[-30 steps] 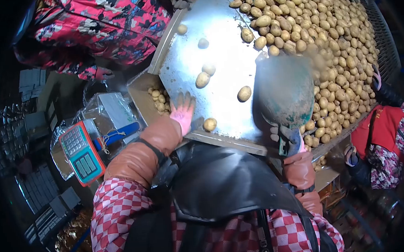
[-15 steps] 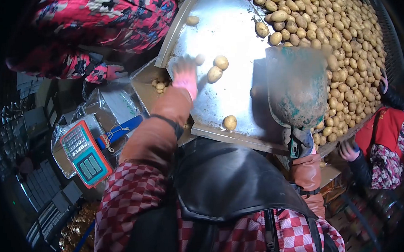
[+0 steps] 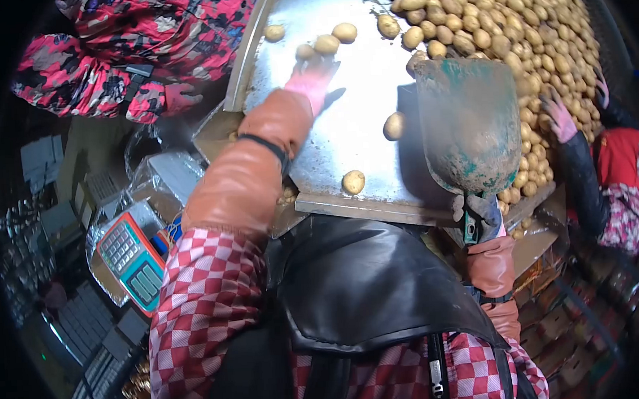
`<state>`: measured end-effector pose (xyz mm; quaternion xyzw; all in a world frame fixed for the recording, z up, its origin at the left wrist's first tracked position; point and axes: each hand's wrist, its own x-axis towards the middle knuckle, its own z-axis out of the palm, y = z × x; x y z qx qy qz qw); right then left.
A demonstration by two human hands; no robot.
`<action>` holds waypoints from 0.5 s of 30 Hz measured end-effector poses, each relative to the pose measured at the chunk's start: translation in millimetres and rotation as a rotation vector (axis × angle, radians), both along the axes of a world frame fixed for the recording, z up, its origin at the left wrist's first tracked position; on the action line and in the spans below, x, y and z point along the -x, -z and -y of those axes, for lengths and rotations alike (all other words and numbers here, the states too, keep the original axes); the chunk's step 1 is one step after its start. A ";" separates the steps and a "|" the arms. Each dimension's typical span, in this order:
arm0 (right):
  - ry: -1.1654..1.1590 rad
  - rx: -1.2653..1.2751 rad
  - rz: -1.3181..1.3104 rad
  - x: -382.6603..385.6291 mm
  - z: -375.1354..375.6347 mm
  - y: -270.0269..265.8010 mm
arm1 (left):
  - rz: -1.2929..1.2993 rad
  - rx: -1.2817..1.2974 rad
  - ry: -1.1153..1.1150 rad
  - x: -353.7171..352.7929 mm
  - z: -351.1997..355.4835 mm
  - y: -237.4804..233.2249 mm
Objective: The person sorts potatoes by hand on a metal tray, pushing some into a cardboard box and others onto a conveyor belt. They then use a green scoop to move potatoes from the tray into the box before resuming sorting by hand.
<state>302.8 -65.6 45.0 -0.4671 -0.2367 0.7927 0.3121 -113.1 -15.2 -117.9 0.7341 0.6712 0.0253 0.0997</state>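
Note:
My left hand (image 3: 315,80), in a pink glove smeared by motion, reaches over the metal tray (image 3: 358,103). Its fingers look stretched out, right behind a few loose potatoes (image 3: 327,45); whether they touch is hard to see. A worn metal scoop (image 3: 469,123) with green paint remnants is in my right hand (image 3: 488,218), whose gloved fingers are wrapped round its handle. The scoop is held above the tray, casting a shadow to its left. Single potatoes lie on the tray left of the scoop (image 3: 394,125) and near the front edge (image 3: 353,182).
A big potato heap (image 3: 498,17) covers the tray's right side. Another person's gloved hand (image 3: 561,120) is at the heap's right edge. At the left stands a person in a pink camouflage sleeve (image 3: 74,75). A scale (image 3: 131,260) and a cardboard box (image 3: 215,133) are also on the left.
My left hand has moved forward, and the loose potatoes before it have shifted farther away. One potato has come out from beside the scoop. The right-hand co-worker's hand has moved up onto the heap.

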 end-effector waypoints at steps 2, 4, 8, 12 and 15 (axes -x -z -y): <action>0.060 0.017 0.055 -1.8 13.9 -11.8 | -0.022 0.047 -0.084 14.3 -41.6 -4.0; 0.194 -0.006 0.156 12.7 35.1 -29.1 | -0.049 -0.028 -0.195 19.1 -68.2 -8.4; -0.041 0.098 0.093 -3.1 47.8 -23.3 | -0.064 -0.017 -0.125 17.9 -57.6 -6.8; -0.374 0.169 0.040 6.9 49.1 -22.3 | 0.040 0.101 -0.040 19.6 45.7 49.4; -0.600 0.203 0.021 25.6 45.5 -20.0 | 0.181 0.271 0.048 25.8 133.8 -1.3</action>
